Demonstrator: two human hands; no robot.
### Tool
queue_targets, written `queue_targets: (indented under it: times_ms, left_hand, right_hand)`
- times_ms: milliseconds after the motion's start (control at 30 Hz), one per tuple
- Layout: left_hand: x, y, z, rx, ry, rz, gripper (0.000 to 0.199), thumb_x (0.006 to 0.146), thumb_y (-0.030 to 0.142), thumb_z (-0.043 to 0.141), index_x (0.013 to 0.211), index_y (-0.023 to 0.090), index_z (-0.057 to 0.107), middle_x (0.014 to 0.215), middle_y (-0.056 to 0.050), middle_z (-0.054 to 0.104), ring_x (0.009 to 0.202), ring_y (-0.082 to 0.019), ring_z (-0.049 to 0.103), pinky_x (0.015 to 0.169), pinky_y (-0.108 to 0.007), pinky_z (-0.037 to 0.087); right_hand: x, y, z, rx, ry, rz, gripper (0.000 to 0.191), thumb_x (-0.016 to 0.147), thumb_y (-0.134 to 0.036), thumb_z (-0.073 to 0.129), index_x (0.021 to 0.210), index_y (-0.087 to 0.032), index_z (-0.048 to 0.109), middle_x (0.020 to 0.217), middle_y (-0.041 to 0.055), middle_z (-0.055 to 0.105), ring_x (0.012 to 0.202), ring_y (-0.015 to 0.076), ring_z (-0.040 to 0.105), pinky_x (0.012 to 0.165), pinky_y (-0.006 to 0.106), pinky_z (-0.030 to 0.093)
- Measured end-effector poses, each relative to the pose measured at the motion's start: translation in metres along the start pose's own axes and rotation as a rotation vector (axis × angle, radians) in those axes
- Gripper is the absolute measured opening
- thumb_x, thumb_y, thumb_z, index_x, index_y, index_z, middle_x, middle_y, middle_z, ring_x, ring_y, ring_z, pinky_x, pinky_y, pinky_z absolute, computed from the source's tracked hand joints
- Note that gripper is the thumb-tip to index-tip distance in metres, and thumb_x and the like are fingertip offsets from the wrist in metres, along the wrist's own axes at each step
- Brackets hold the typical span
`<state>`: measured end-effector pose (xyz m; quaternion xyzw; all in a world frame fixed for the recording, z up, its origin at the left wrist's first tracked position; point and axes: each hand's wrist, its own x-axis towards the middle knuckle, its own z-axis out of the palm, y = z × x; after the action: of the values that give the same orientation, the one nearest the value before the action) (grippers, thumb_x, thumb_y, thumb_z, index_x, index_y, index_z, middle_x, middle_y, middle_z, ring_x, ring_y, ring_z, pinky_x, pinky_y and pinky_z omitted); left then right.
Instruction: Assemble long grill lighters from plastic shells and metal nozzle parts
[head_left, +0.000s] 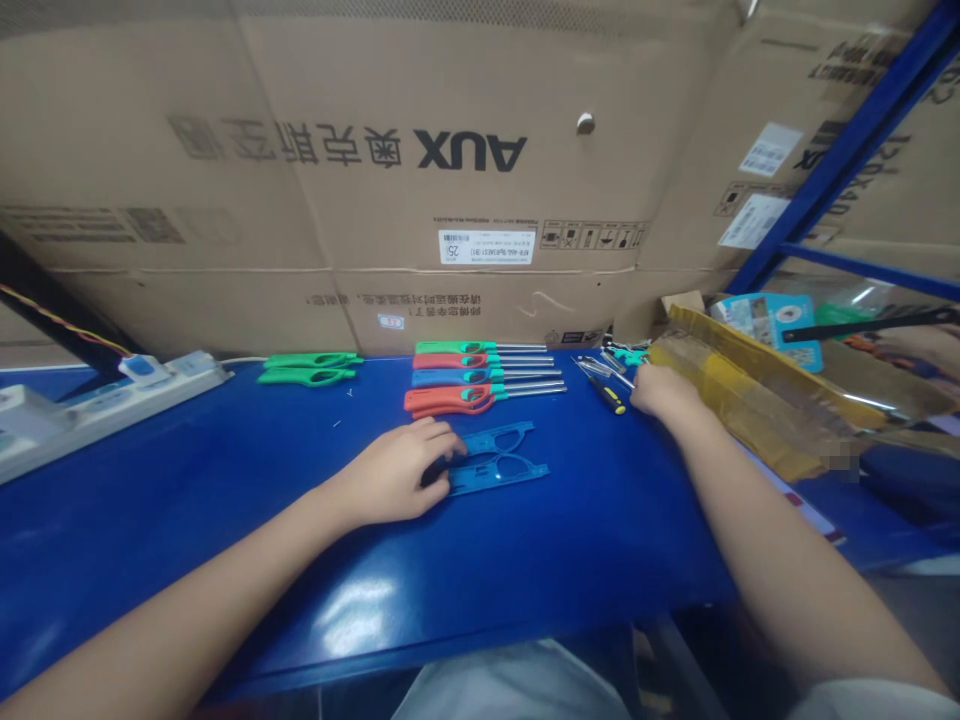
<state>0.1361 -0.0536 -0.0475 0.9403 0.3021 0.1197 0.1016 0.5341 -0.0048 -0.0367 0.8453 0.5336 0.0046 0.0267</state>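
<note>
My left hand (409,468) has its fingers and thumb curled over the left ends of two blue plastic lighter shell halves (504,468), which lie side by side on the table with their trigger openings to the right. My right hand (666,393) reaches to the far right, its fingers closed beside small metal and green parts (626,355); whatever they pinch is hidden. A yellow-and-black screwdriver (606,394) lies just left of that hand. Beyond my left hand, several stick lighters (454,400) in green, red, blue and orange lie in a row, metal tubes pointing right.
Green lighter shells (309,375) lie at the back left, near a white power strip (112,405). A large cardboard sheet (360,220) stands behind the blue table (585,540). A taped carton (750,400) sits at right, with another person's hand (926,350) beyond it.
</note>
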Motion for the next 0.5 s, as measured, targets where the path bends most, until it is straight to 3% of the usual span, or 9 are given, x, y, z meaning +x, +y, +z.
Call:
queue_targets:
  times_ms: [133, 333, 500]
  left_hand:
    - [0.001, 0.000, 0.000, -0.009, -0.001, -0.014, 0.030, 0.082, 0.014, 0.055, 0.110, 0.022, 0.062, 0.105, -0.005, 0.067, 0.101, -0.024, 0.063, 0.089, -0.036, 0.051]
    - [0.001, 0.000, -0.001, -0.009, -0.003, -0.021, 0.030, 0.078, 0.013, 0.055, 0.107, 0.022, 0.061, 0.103, -0.004, 0.067, 0.098, -0.023, 0.063, 0.086, -0.035, 0.050]
    - [0.000, -0.001, -0.004, 0.010, -0.031, -0.061, 0.033, 0.075, 0.011, 0.054, 0.105, 0.022, 0.061, 0.098, -0.003, 0.066, 0.094, -0.023, 0.062, 0.082, -0.035, 0.050]
  right_hand:
    - [-0.001, -0.005, -0.001, 0.018, 0.002, 0.017, 0.029, 0.074, -0.014, 0.064, 0.101, -0.015, 0.072, 0.105, 0.0223, 0.072, 0.102, 0.0348, 0.069, 0.076, 0.039, 0.054]
    - [-0.010, -0.003, -0.013, 0.117, 0.135, -0.041, 0.027, 0.087, -0.024, 0.053, 0.109, -0.016, 0.063, 0.114, 0.0201, 0.069, 0.106, 0.0332, 0.066, 0.079, 0.038, 0.051]
    - [-0.024, -0.017, -0.018, 0.383, 0.360, -0.279, 0.015, 0.083, -0.021, 0.053, 0.097, -0.019, 0.057, 0.098, 0.0130, 0.068, 0.089, 0.0266, 0.064, 0.077, 0.035, 0.049]
